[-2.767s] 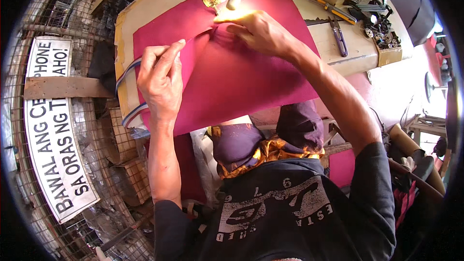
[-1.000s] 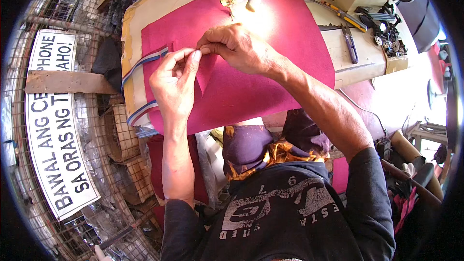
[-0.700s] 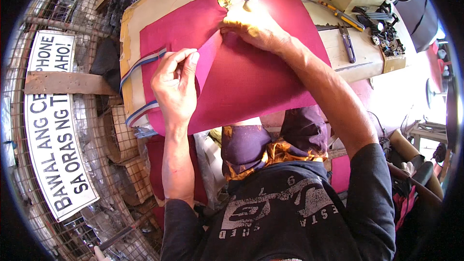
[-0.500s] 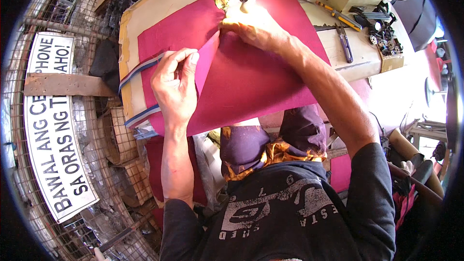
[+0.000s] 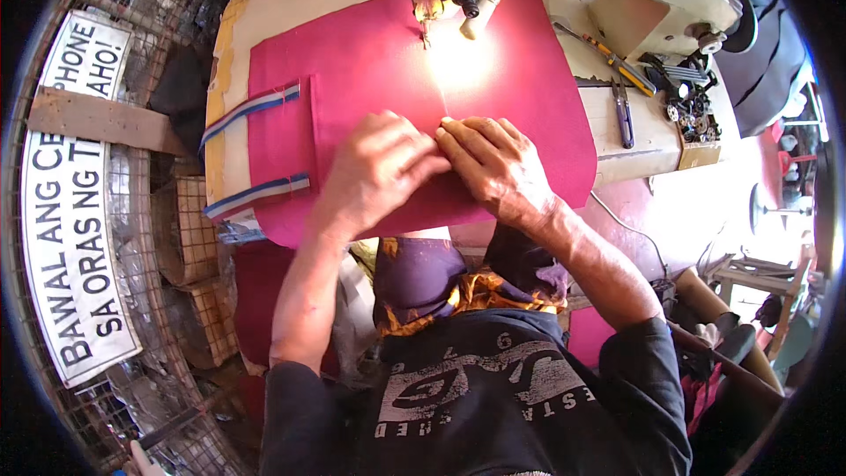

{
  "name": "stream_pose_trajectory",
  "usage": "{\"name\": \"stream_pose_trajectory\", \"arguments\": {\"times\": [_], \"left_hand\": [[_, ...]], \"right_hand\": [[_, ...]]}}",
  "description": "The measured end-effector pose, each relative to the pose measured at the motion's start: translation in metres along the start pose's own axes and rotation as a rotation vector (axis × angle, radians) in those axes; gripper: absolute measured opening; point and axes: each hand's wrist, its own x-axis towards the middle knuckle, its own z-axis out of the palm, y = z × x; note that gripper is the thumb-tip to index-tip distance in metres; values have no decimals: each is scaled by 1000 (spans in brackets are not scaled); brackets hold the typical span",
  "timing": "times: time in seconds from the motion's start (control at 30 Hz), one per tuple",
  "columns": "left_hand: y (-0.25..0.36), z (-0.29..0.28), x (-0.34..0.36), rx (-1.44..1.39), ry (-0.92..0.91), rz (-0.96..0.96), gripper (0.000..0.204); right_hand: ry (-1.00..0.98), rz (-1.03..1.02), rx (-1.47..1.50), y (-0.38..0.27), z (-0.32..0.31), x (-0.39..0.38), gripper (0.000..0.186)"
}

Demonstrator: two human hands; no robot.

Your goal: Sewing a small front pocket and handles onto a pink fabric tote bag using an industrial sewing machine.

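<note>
A magenta fabric panel (image 5: pixel 546 123) lies flat under the needle area of a sewing machine (image 5: pixel 428 9), lit by a small lamp (image 5: pixel 476 22). A thin pale thread (image 5: pixel 443 92) runs from near the needle to the fingertips of my right hand (image 5: pixel 498 163), which are pinched together over the panel. Close beside them, my left hand (image 5: pixel 374 172) is smeared by motion. Its fingers curl toward the right hand; whether they grip anything is hidden. Two striped straps (image 5: pixel 256 110) in blue, white and red stick out from the panel's left side.
On the machine bed at right lie a yellow-handled cutter (image 5: pixel 630 70), dark thread snips (image 5: pixel 624 115) and a box of small metal parts (image 5: pixel 696 110). A wire mesh with a white sign (image 5: pixel 75 211) stands at left. Another person's arm (image 5: pixel 705 335) shows at lower right.
The panel's fold is laid flat, and the panel sits lower, apart from the needle. My right hand has come back from the needle toward me; my left has moved right to meet it.
</note>
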Motion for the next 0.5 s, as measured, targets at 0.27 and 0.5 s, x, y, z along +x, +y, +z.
{"name": "stream_pose_trajectory", "arguments": {"times": [0.27,0.5], "left_hand": [[-102,-55,-55,382,62,-341,26],[-135,-64,-67,302,83,-248,30]], "right_hand": [[54,104,58,-5,1,5,27],[31,84,35,-6,8,9,26]]}}
